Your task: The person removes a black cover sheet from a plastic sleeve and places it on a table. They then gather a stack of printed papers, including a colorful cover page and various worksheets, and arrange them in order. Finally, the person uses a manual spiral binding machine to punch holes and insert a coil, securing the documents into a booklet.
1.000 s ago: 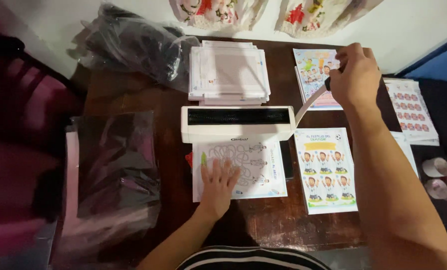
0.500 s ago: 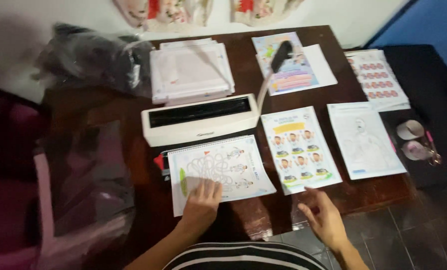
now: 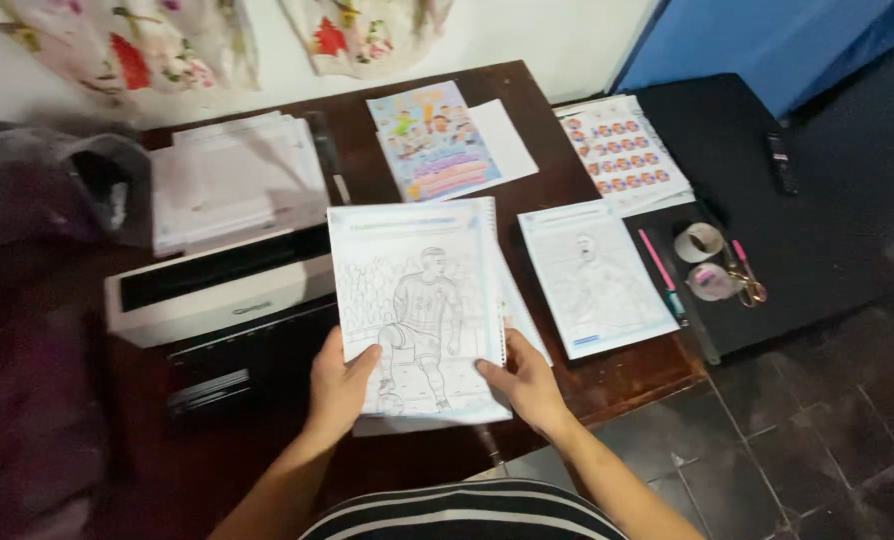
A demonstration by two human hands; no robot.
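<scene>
Left hand (image 3: 339,385) & right hand (image 3: 527,385) grip colouring-sheet stack (image 3: 417,310), thumbs on top.

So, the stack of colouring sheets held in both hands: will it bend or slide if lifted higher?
The stack of colouring sheets is thin paper, so it probably sags where unsupported. The left hand and right hand grip only its bottom edge. Loose sheets already show offset at the right side, so they may fan apart.

Two bare forearms, no sleeves showing, left hand (image 3: 339,385) and right hand (image 3: 523,385) without rings, watch or gloves, black-and-white horizontally striped top at the bottom edge
</scene>
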